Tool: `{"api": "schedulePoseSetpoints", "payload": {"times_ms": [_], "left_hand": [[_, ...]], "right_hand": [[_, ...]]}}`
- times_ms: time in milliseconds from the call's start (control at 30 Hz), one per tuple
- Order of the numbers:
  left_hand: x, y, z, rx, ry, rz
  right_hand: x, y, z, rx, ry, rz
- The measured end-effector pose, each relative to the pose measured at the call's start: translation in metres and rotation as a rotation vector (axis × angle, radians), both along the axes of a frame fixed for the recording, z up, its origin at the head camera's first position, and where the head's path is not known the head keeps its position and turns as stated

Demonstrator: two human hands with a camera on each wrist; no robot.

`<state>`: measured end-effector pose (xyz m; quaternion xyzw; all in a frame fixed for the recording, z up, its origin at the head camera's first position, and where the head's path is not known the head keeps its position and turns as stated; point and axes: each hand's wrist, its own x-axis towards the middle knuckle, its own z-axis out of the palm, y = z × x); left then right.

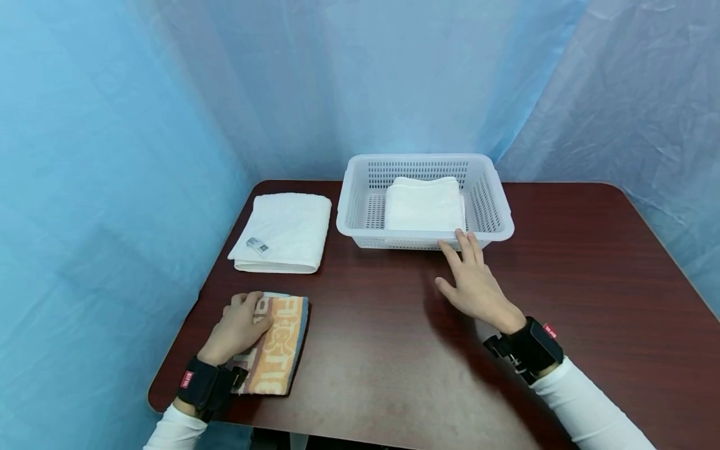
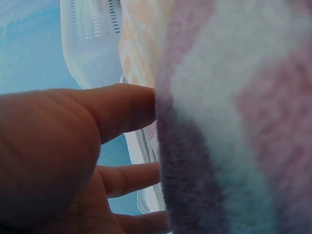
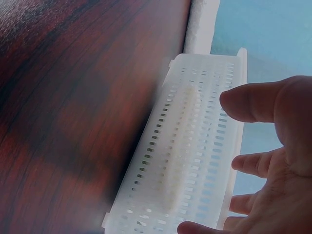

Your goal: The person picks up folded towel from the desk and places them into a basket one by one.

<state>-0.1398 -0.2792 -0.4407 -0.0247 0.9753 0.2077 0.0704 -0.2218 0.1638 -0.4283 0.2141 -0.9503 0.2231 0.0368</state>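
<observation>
A folded towel [image 1: 281, 350], orange, purple and white with a blue edge, lies near the table's front left. My left hand [image 1: 239, 328] rests on its left part; in the left wrist view, thumb and fingertips touch the cloth. At the back stands a white perforated plastic basket [image 1: 360, 234] holding a folded white cloth [image 1: 424, 206]. My right hand [image 1: 477, 286] is at the basket's front rim with fingers spread and nothing held. The right wrist view shows those fingers [image 3: 251, 163] beside the basket wall; whether they touch it I cannot tell.
Left of the basket lies a folded white towel [image 1: 287, 228] with a small label [image 1: 257, 245]. All of it stands on a dark reddish wooden table [image 1: 590, 262]. Blue sheeting [image 1: 394, 81] hangs behind and along the left side.
</observation>
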Motion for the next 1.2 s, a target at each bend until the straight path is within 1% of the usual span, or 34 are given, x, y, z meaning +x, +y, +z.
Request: {"api": "schedulePoseSetpoints", "payload": {"times_ms": [267,667,933,1200], "left_hand": [[0.0,0.005,-0.001,0.0,0.009,0.013],[0.002,0.015,0.001,-0.004,0.022,-0.009],[0.001,0.021,0.002,-0.041,0.016,-0.01],[-0.001,0.025,0.0,-0.086,0.023,-0.01]], "right_hand": [[0.0,0.0,0.0,-0.003,0.005,0.001],[0.0,0.0,0.0,-0.005,0.004,-0.002],[-0.001,0.0,-0.001,-0.012,-0.002,0.001],[-0.001,0.0,0.0,-0.019,0.01,0.006]]}}
